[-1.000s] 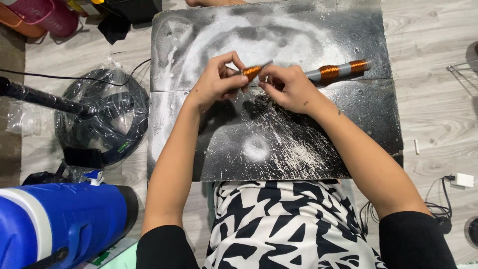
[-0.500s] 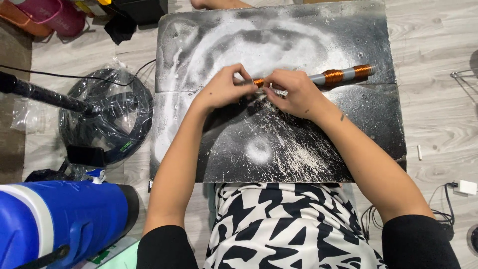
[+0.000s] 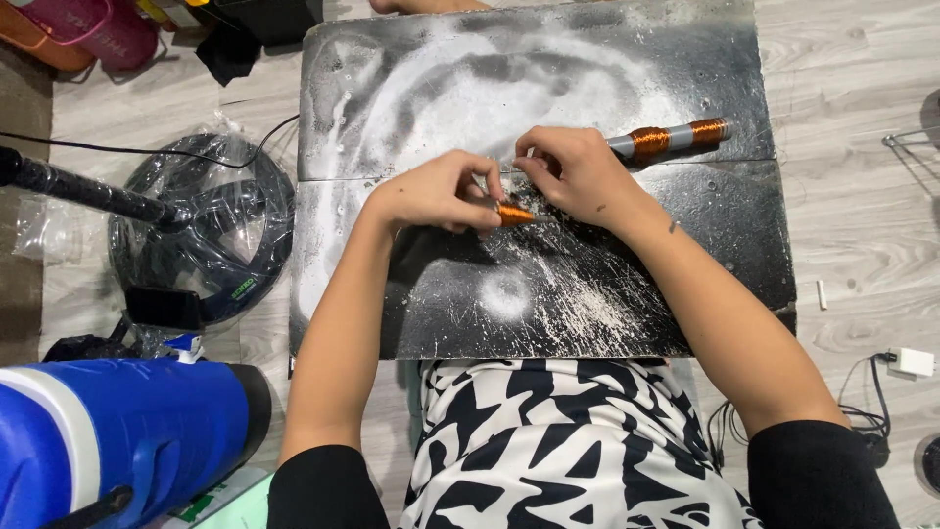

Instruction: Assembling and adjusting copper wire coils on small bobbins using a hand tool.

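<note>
Left hand and right hand pinch the grey rod mid-board, its copper-wound axis pointing toward the right edge.

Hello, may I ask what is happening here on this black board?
A person sits over a scratched black board dusted with white powder. Both hands meet at a grey rod wound with copper wire. The left hand pinches the rod's near end, where an orange coil sits, and the right hand grips just beside it. Two more copper coils lie further along the rod. A blue jug stands on the floor nearby.
</note>
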